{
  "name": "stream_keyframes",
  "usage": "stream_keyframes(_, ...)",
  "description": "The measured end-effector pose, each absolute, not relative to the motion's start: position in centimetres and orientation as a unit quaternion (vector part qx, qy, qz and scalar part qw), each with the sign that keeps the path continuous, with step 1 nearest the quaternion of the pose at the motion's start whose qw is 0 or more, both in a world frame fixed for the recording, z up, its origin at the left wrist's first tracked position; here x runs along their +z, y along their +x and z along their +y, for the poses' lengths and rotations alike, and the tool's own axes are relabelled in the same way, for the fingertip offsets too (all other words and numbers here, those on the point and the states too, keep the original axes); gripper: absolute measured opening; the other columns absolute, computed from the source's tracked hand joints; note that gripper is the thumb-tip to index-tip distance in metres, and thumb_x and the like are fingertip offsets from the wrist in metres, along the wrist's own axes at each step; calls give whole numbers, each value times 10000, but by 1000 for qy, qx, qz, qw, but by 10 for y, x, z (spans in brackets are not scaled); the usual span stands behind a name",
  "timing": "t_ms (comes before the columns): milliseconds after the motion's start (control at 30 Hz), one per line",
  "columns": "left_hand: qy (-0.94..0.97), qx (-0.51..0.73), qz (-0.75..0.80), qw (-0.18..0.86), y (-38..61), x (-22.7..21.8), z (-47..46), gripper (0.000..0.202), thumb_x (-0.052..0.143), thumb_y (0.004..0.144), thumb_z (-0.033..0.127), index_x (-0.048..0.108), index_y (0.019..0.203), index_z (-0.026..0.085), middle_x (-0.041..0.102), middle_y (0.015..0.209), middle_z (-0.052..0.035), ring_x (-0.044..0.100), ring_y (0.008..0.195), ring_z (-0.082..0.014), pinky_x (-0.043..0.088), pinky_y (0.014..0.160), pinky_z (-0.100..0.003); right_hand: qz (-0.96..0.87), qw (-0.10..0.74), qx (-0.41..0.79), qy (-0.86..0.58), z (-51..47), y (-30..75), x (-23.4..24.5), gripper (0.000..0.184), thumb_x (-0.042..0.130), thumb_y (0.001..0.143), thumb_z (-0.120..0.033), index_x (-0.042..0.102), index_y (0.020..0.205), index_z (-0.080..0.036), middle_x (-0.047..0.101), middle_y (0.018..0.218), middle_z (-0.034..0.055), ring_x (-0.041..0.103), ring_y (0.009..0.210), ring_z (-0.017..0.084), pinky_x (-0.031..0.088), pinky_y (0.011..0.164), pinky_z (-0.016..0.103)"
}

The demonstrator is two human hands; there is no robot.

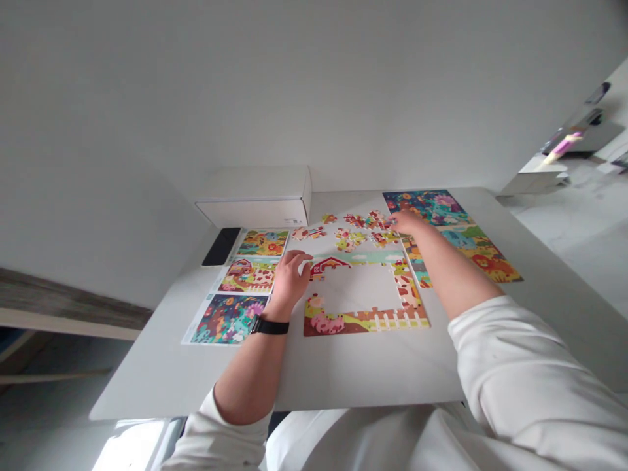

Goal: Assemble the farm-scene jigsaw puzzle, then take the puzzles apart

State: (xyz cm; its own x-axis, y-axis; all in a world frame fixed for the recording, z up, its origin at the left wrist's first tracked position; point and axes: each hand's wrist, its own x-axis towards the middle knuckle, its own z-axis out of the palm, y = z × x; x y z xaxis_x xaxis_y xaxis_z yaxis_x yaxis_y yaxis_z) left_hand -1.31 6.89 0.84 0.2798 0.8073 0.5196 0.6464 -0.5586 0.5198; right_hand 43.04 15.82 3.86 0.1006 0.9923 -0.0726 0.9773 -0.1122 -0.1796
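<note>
On the white table lies a partly assembled farm jigsaw puzzle (321, 325), its border joined around a bare middle. My left hand (291, 278) rests at its left side, by the red barn, fingers slightly bent and apart with nothing visible in them. Beyond the puzzle's far edge, loose puzzle pieces (356, 221) lie in a heap. My right hand (406, 221) reaches to the right end of that heap, its fingertips pinched at a puzzle piece (391, 222). The fingers partly cover that piece.
Left of the puzzle lies a reference sheet (209, 314) with three pictures, and a black phone (222, 246) beside its far end. A white box (255, 203) stands against the wall. Two finished puzzles, an ocean one (436, 204) and an animal one (475, 252), lie on the right.
</note>
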Motion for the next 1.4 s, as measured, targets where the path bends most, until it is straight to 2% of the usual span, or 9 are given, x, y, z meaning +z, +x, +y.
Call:
stream_keyframes(200, 787, 393, 465, 104, -17, 11, 71, 246, 572, 959, 178, 774, 1087, 235, 724, 1172, -103, 699, 1141, -272, 556, 1090, -466, -642, 89, 121, -752, 168, 440, 41, 266, 906, 736, -306, 828, 976, -221, 832, 1024, 79, 747, 885, 242, 574, 855, 338)
stream_keyframes(333, 777, 400, 474, 113, -20, 16, 72, 247, 570, 959, 173, 760, 1103, 237, 726, 1175, -102, 693, 1157, -275, 548, 1106, -476, -635, 192, 160, -731, 153, 444, 44, 184, 858, 782, -314, 741, 871, -204, 797, 871, 57, 708, 778, 204, 560, 779, 323)
stream_keyframes(600, 765, 441, 444, 148, -11, 29, 61, 234, 587, 971, 166, 747, 1136, 213, 742, 1172, -92, 700, 1130, -245, 557, 1079, -431, -580, 425, 289, -632, 75, 397, 52, 364, 856, 769, -487, 627, 888, -230, 690, 774, 2, 652, 745, 198, 544, 758, 339)
stream_keyframes(733, 743, 456, 418, 255, -1, 37, 48, 216, 596, 1002, 233, 740, 1161, 210, 745, 1179, -82, 706, 973, -177, 596, 875, -313, -588, 457, 370, -556, 45, 344, 65, 440, 881, 746, -536, 635, 951, -235, 707, 844, 10, 671, 809, 207, 548, 768, 345)
stream_keyframes(833, 720, 448, 410, 335, 4, 41, 42, 252, 633, 1017, 360, 728, 1188, 201, 751, 1137, -86, 699, 944, -164, 570, 773, -251, -584, 475, 410, -515, 32, 301, 69, 417, 881, 748, -516, 632, 944, -244, 702, 836, 3, 667, 804, 206, 544, 758, 347)
stream_keyframes(967, 705, 434, 389, 404, 4, 37, 43, 387, 670, 994, 530, 718, 1177, 192, 739, 1002, -64, 656, 784, -136, 527, 652, -226, -583, 458, 466, -482, 19, 256, 59, 361, 858, 764, -484, 627, 917, -253, 710, 828, -4, 678, 802, 212, 536, 763, 355)
stream_keyframes(1100, 688, 412, 397, 445, 3, 33, 45, 427, 648, 993, 586, 707, 1142, 191, 697, 873, -22, 526, 567, -88, 460, 517, -219, -577, 460, 478, -476, 10, 233, 38, 343, 835, 762, -484, 624, 903, -253, 700, 824, -16, 679, 818, 211, 526, 806, 361)
stream_keyframes(1233, 699, 403, 405, 430, 4, 35, 43, 412, 634, 1000, 587, 717, 1095, 195, 693, 832, -15, 538, 588, -99, 440, 508, -216, -565, 476, 472, -482, 9, 224, 22, 361, 833, 750, -513, 622, 888, -255, 700, 842, -18, 667, 834, 207, 525, 829, 361)
stream_keyframes(1400, 740, 381, 391, 393, 4, 37, 43, 337, 710, 953, 516, 728, 979, 181, 746, 843, -45, 642, 734, -141, 504, 644, -246, -562, 493, 471, -468, 9, 219, 16, 382, 839, 757, -538, 608, 882, -261, 711, 862, -5, 670, 826, 214, 541, 833, 377)
